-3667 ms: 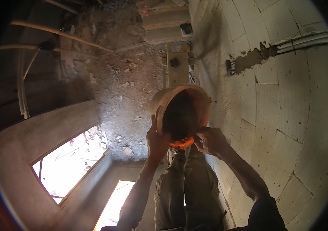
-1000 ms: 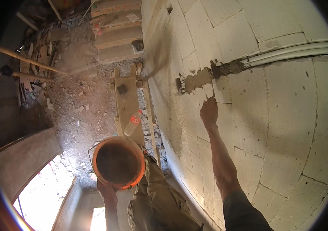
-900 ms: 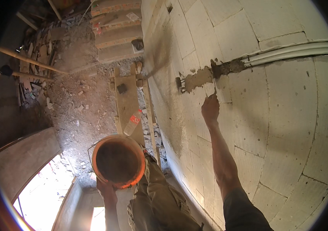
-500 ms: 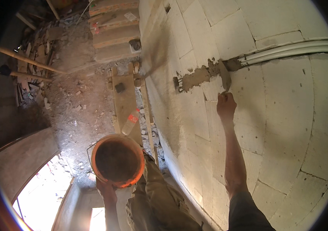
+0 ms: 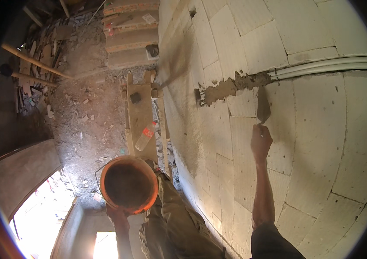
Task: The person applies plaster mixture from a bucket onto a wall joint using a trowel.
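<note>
Much bare block wall [image 5: 313, 129] spreads to the right of the right hand [image 5: 261, 141]; ahead runs the mortar-patched channel [image 5: 220, 91]. That forearm reaches forward, fingers curled round a pointing trowel [image 5: 263, 108], its blade just beyond them. Well left, the left hand [image 5: 117, 215] meets an orange bucket [image 5: 152, 191], which hides its fingers; their grip cannot be told.

It is dim around me. Daylight glares pure white through an opening [image 5: 41, 209] at lower left, with flare at the lens edge. Soft shadows cross the pale block wall [image 5: 313, 142]; the inside of my bucket [image 5: 154, 190] is murky. Straight lines bow toward the black border.
</note>
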`<state>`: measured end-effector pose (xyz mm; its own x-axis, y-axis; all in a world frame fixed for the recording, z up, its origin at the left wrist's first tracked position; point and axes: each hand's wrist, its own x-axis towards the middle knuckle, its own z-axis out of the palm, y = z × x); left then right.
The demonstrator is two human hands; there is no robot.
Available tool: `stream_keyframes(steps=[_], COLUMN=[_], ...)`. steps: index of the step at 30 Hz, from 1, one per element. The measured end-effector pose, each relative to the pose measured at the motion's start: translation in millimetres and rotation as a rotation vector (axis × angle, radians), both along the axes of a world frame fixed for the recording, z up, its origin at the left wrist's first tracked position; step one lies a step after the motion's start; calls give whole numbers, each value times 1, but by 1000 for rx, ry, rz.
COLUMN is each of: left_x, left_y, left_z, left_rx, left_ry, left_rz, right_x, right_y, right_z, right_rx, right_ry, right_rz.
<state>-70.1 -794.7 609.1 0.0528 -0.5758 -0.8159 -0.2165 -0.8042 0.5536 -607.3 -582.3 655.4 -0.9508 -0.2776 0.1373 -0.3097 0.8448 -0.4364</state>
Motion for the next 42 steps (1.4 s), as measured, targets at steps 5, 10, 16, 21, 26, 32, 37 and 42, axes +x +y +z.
stream_keyframes(steps=[5, 10, 16, 21, 26, 32, 37, 42], left_x=[-1, -6, -11, -15, -16, -25, -32, -23], left_y=[-2, -4, -6, -5, -4, -5, -11, -12], left_z=[1, 0, -3, -5, -3, 11, 26, 20], left_rx=[-8, -23, -31, -20, -14, -39, 6, -62], left_ry=[-11, -16, 3, 25, 31, 32, -12, -39], left_rz=[9, 1, -17, -32, -32, -19, 6, -60], right_x=[-5, -52, -54, -50, -48, -40, -48, -56], right_y=[-17, -53, -64, -47, -40, -45, -50, -41], right_z=[-29, -21, 25, 45, 60, 43, -17, -38], right_rx=[247, 163, 18, -3, -235, -447, -571, -516], right_ry=[44, 51, 64, 54, -241, -364, -404, -417], right_rz=[269, 115, 52, 55, -67, -150, -128, -105])
